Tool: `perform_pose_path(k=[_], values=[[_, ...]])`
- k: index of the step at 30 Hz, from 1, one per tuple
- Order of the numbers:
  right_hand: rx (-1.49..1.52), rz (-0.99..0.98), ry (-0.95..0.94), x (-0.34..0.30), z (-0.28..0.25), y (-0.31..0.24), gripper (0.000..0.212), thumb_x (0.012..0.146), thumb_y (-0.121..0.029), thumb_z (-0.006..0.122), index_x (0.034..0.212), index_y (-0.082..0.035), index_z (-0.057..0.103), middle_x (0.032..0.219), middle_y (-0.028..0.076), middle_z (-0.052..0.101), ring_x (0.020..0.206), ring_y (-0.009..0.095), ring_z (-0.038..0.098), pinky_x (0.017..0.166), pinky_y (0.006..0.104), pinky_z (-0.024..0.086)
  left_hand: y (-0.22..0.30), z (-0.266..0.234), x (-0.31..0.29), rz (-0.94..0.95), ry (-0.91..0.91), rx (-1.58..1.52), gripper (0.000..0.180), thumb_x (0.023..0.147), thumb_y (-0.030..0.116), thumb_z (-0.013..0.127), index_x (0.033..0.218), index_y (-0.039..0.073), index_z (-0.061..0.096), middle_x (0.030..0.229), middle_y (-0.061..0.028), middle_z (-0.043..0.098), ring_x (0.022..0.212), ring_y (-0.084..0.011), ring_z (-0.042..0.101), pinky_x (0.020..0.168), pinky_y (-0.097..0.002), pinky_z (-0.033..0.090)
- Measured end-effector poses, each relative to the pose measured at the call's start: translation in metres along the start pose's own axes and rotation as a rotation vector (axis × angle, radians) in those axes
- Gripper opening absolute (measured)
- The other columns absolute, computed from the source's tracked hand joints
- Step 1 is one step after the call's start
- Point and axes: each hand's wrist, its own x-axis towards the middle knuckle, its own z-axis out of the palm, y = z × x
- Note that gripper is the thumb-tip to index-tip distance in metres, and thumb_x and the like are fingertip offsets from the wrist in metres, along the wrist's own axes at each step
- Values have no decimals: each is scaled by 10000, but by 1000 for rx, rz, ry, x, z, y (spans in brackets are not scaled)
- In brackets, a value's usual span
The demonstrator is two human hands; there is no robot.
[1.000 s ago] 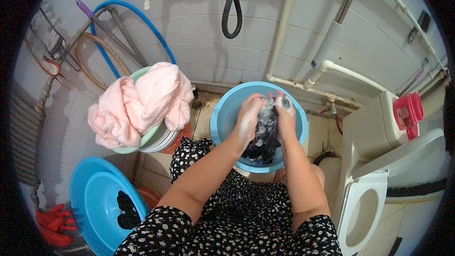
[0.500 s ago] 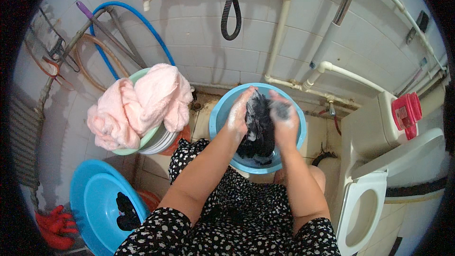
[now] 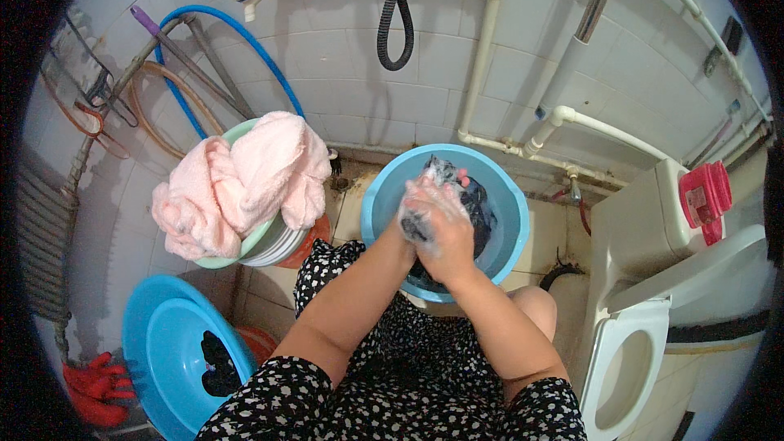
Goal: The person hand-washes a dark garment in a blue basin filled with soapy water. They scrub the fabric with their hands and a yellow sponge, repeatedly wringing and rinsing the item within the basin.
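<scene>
Both my hands are pressed together over a light blue basin [image 3: 516, 196], covered in white suds. My right hand [image 3: 447, 237] lies across my left hand [image 3: 411, 208], with fingers curled round a bunched part of a wet black cloth [image 3: 482, 212]. The left hand is partly hidden behind the right one, but it closes on the same cloth. The rest of the cloth hangs into the soapy basin on the right side and below my wrists. Its exact kind of garment does not show. A dark patch shows through the foam between the hands.
At left, a pale pink fluffy fabric [image 3: 245, 184] is heaped on a green basin [image 3: 219, 262]. Nearer me, blue basins [image 3: 151, 335] hold a small black cloth [image 3: 219, 366]; red gloves [image 3: 98, 388] hang beside them. A toilet [image 3: 629, 367] stands right, pipes [image 3: 482, 57] along the wall.
My hands, apart on either side of the black cloth before, have come together. The right hand moved left and down over the left; the cloth is now bunched between them and spread to the right.
</scene>
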Motion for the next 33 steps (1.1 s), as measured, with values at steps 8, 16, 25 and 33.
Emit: perform_pose_path(k=[8,16,25,33], values=[[144,339,81,3,3,54,446,699,-48,650,1142,-81,605,1087,183,632,995,334,618,870,392,481,-16,50,-6,134,408,225,179,873,128,541,1030,53,584,931,-69,607,852,-166,597,786,-320,482],[281,502,155,9,-9,86,333,779,-15,576,1107,-63,615,1037,153,657,987,244,623,877,327,463,5,50,3,-51,614,120,168,818,149,564,936,43,619,896,-62,635,790,-183,623,745,-351,508],[-48,568,-680,-27,-20,114,603,664,-268,760,1159,7,555,1042,195,635,977,268,600,901,351,439,87,57,-8,276,430,-35,319,930,318,441,917,48,610,891,-94,651,828,-254,630,786,-424,520],[948,899,-63,-17,-60,126,482,752,-98,718,1190,-21,532,1048,79,632,923,180,604,825,324,482,98,49,-12,158,498,86,318,916,341,461,929,64,615,896,-97,660,820,-249,633,803,-417,522]])
